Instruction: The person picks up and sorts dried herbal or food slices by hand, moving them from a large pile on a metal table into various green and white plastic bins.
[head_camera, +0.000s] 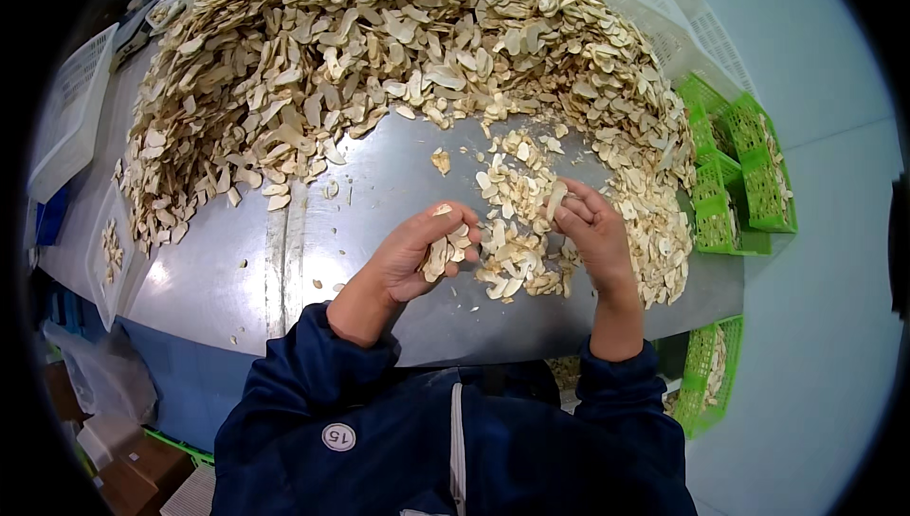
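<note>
My left hand (419, 249) is curled around several pale dried slices (446, 253), apparently of a root or mushroom, above the metal table (355, 232). Between the thumb and fingers of my right hand (593, 228) is one long slice (557, 200). Below and between the hands lies a loose spread of small slices (519, 260) on the metal. A large heap of the same slices (341, 61) curves around the far side of the table. Its right arm, a bank of smaller slices (650, 232), comes down beside my right hand.
White perforated crates (668, 40) stand behind the heap. Green plastic baskets (753, 160) holding slices are off the table's right edge, with another green basket (707, 381) lower down. At the left are a white crate (75, 114) and a white tray (110, 253) with a few slices.
</note>
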A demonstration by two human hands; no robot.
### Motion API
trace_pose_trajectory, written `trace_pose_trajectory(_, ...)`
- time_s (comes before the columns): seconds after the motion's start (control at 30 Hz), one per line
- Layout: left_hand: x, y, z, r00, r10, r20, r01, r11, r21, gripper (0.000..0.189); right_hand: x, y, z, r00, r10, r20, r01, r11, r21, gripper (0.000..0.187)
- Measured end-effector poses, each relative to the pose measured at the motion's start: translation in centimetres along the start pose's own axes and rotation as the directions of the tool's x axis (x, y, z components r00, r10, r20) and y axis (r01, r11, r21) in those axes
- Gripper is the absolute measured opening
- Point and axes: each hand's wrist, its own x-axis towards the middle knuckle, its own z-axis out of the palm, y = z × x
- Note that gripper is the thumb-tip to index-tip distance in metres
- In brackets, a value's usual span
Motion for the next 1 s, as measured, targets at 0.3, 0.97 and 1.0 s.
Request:
trace_pose_trajectory(0.3, -0.1, 0.1, 0.1, 0.999, -0.002, 0.054, 0.009, 0.992, -0.128, 0.049, -1.6, -0.9, 5.6, 0.919, -0.375, 0.119, 0.392, 0.852, -0.348, 0.037)
trace_pose_trajectory(0.97, -0.2, 0.3, -1.0, 0.999, 0.041, 0.02, -0.039, 0.994, -0.106, 0.021, -0.2, 2.3, -5.2, 0.869, -0.495, -0.022, 0.069, 0.164, -0.984, 0.02)
trace_pose_trajectory(1.0, -0.3, 0.4, -0.8, 0.999, 0.039, 0.018, -0.037, 0.994, -0.104, 0.021, 0.2, 2.3, -5.2, 0.869, -0.494, 0.024, 0.097, 0.123, -0.988, 0.022)
